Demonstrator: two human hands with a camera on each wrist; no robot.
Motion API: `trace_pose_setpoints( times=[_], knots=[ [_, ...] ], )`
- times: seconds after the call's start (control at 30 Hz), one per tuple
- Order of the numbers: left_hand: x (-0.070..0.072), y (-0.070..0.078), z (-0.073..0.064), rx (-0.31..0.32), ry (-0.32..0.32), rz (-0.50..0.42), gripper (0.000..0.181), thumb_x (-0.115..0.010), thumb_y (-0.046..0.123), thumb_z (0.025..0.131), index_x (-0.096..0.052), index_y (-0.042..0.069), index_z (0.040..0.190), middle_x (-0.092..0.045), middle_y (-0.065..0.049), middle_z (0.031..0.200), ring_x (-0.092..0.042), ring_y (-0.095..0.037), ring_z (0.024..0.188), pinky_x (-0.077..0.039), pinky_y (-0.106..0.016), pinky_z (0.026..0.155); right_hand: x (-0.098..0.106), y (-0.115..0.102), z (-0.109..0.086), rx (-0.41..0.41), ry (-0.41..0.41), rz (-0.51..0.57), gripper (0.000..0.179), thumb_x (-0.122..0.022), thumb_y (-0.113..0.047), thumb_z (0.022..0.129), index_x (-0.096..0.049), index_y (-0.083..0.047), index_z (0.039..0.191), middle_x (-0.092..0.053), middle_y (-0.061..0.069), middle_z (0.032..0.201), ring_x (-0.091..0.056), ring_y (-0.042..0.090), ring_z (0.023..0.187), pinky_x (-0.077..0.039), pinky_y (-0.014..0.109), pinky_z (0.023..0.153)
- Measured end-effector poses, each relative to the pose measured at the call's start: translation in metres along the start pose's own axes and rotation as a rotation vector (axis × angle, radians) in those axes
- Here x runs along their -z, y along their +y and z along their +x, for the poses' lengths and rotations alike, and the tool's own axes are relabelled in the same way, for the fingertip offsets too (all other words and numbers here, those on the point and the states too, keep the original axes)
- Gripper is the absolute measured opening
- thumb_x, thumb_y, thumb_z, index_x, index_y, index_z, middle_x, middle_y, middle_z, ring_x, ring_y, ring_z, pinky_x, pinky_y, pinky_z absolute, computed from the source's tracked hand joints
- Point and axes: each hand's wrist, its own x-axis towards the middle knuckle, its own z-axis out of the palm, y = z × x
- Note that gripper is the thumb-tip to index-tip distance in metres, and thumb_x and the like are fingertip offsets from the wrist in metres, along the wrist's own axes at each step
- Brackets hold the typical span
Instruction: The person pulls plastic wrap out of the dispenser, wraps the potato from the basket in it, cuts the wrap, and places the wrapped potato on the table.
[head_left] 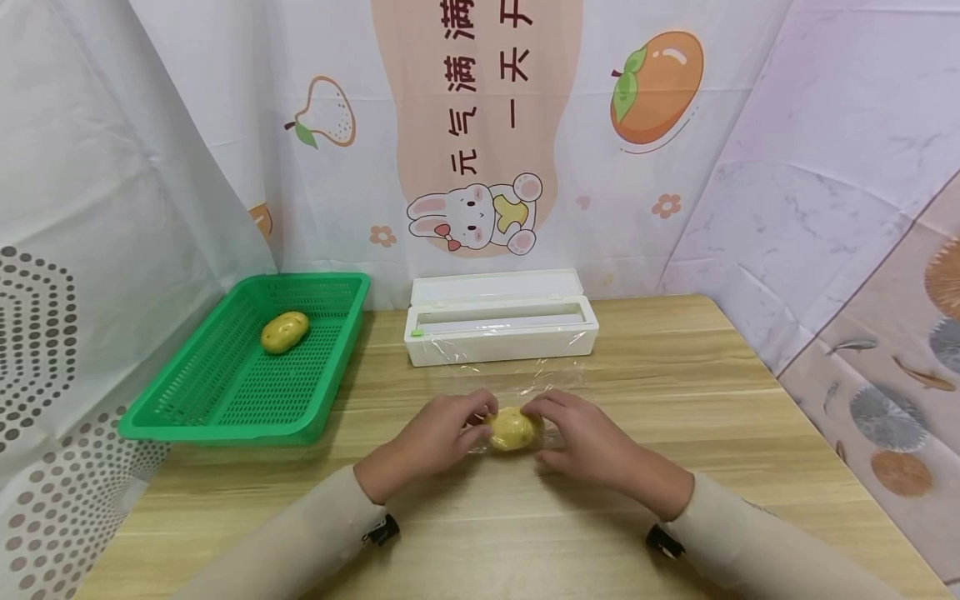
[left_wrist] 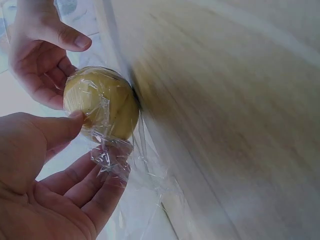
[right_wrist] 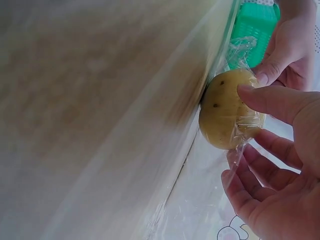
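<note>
A yellow potato [head_left: 512,428] partly covered in clear plastic wrap [left_wrist: 112,160] lies on the table between both hands. My left hand [head_left: 444,432] holds its left end, thumb tip against the skin and fingers under a crumpled flap of film. From the right, my right hand [head_left: 585,437] holds the other end; in the right wrist view its thumb presses the wrapped potato [right_wrist: 227,110] and its fingers curl by the film's edge. A sheet of film runs from the potato back towards a white wrap dispenser box [head_left: 502,342], whose lid stands up.
A green plastic basket [head_left: 330,400] stands at the left of the wooden table [head_left: 480,533], with another potato [head_left: 285,332] in it. A printed curtain [head_left: 337,208] hangs behind the table, close to the dispenser box.
</note>
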Motion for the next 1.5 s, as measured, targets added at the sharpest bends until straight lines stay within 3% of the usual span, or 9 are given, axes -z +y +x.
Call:
trace_pose_setpoints(
  times=[0.23,0.5,0.67,0.77,0.87,1.0,1.1,1.33,1.5],
  knots=[
    [0.001,-0.007,0.005,0.044,-0.022,-0.092,0.012,-0.071,0.021,0.1,-0.069,0.019,0.112,-0.075,0.004,0.108,-0.073,-0.007,0.099,-0.058,-0.023,0.085,0.0,0.004,0.005,0.015,-0.002,-0.002,0.061,-0.091,-0.021,0.075,-0.068,-0.014,0.131,-0.069,-0.003,0.124,-0.065,0.018,0.117,-0.055,0.041,0.102],
    [0.004,-0.008,0.011,0.076,-0.035,-0.119,0.015,-0.068,0.022,0.102,-0.074,0.015,0.114,-0.076,0.005,0.107,-0.072,-0.004,0.095,-0.058,-0.023,0.082,-0.001,0.008,0.011,0.02,-0.006,0.003,0.063,-0.093,-0.021,0.074,-0.067,-0.012,0.131,-0.068,-0.003,0.123,-0.066,0.018,0.115,-0.056,0.04,0.1],
    [0.007,-0.006,0.014,0.117,-0.079,-0.142,0.027,-0.071,0.036,0.099,-0.074,0.014,0.115,-0.075,0.005,0.106,-0.071,-0.004,0.091,-0.057,-0.022,0.078,-0.003,0.01,0.014,0.014,-0.013,0.003,0.064,-0.092,-0.021,0.075,-0.066,-0.01,0.132,-0.066,0.001,0.126,-0.064,0.019,0.117,-0.055,0.042,0.1],
    [0.009,-0.003,0.016,0.118,-0.093,-0.089,0.04,-0.08,0.045,0.089,-0.074,0.015,0.116,-0.074,0.006,0.108,-0.071,-0.009,0.095,-0.058,-0.026,0.082,-0.003,0.01,0.017,-0.01,-0.017,0.017,0.066,-0.093,-0.02,0.075,-0.066,-0.01,0.134,-0.064,0.003,0.13,-0.062,0.021,0.119,-0.055,0.042,0.1],
    [0.01,-0.002,0.016,0.109,-0.095,0.027,0.053,-0.087,0.049,0.081,-0.073,0.016,0.12,-0.073,0.005,0.116,-0.069,-0.015,0.107,-0.056,-0.033,0.092,-0.004,0.01,0.02,-0.038,-0.024,0.036,0.067,-0.094,-0.02,0.073,-0.066,-0.012,0.134,-0.061,0.003,0.131,-0.062,0.02,0.119,-0.055,0.041,0.1],
    [0.009,-0.001,0.017,0.097,-0.075,0.148,0.061,-0.088,0.05,0.078,-0.073,0.013,0.125,-0.068,0.0,0.126,-0.064,-0.02,0.117,-0.054,-0.04,0.1,-0.006,0.011,0.024,-0.072,-0.039,0.047,0.068,-0.095,-0.022,0.072,-0.067,-0.015,0.134,-0.058,0.0,0.129,-0.061,0.016,0.115,-0.056,0.037,0.098],
    [0.01,-0.002,0.019,0.087,-0.056,0.176,0.056,-0.087,0.047,0.081,-0.075,0.011,0.122,-0.066,-0.002,0.124,-0.062,-0.019,0.115,-0.054,-0.04,0.1,-0.006,0.012,0.027,-0.075,-0.047,0.044,0.067,-0.096,-0.022,0.072,-0.068,-0.015,0.132,-0.057,-0.001,0.126,-0.06,0.014,0.111,-0.056,0.035,0.095],
    [0.012,-0.008,0.023,0.121,-0.096,0.085,0.049,-0.084,0.038,0.087,-0.074,0.009,0.126,-0.063,0.001,0.112,-0.059,-0.015,0.099,-0.052,-0.035,0.088,-0.004,0.014,0.035,-0.049,-0.063,0.023,0.066,-0.095,-0.021,0.073,-0.068,-0.01,0.132,-0.062,0.003,0.122,-0.061,0.017,0.106,-0.056,0.038,0.092],
    [0.012,-0.014,0.027,0.111,-0.127,0.007,0.043,-0.081,0.034,0.091,-0.074,0.009,0.125,-0.071,0.004,0.109,-0.063,-0.012,0.097,-0.054,-0.031,0.085,-0.003,0.019,0.04,-0.037,-0.081,0.046,0.067,-0.093,-0.021,0.074,-0.067,-0.008,0.134,-0.066,0.002,0.119,-0.063,0.015,0.102,-0.056,0.036,0.09]
  ],
)
